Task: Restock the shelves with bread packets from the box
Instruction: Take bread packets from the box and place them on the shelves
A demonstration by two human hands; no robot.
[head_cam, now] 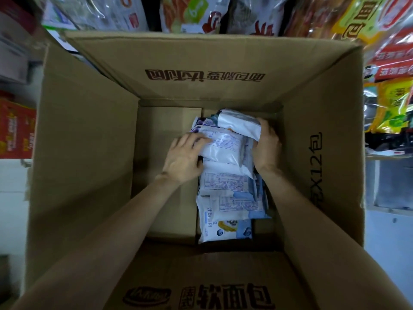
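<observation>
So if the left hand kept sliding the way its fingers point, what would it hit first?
Likely the right hand. The left hand lies on the top bread packet, fingers aimed rightward across it; the right hand grips the same bundle's far edge. Depth is hard to judge.

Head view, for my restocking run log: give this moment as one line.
stage: gathering | left hand: on bread packets | right hand: grips packets | packets: inside box | shelves: stocked beyond box
</observation>
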